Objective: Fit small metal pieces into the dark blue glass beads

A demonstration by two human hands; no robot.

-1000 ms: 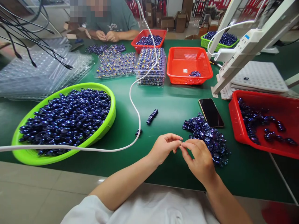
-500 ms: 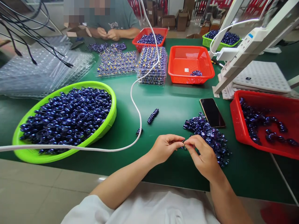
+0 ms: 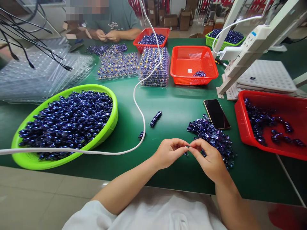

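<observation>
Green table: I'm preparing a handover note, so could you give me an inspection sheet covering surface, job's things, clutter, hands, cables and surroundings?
Surface: green table, shiny, reflecting light.
Job's things: small dark piece at the fingertips, mostly hidden; pile of shiny blue pieces partly behind the right hand; green basket heaped with blue pieces; red basket partly filled.
Clutter: phone beside the pile.
Hands: left hand and right hand pinch together at the small piece.
Cables: white cable winds over the table and across the green basket; black cables hang upper left.
Surroundings: another person across the table; cardboard boxes behind.
</observation>
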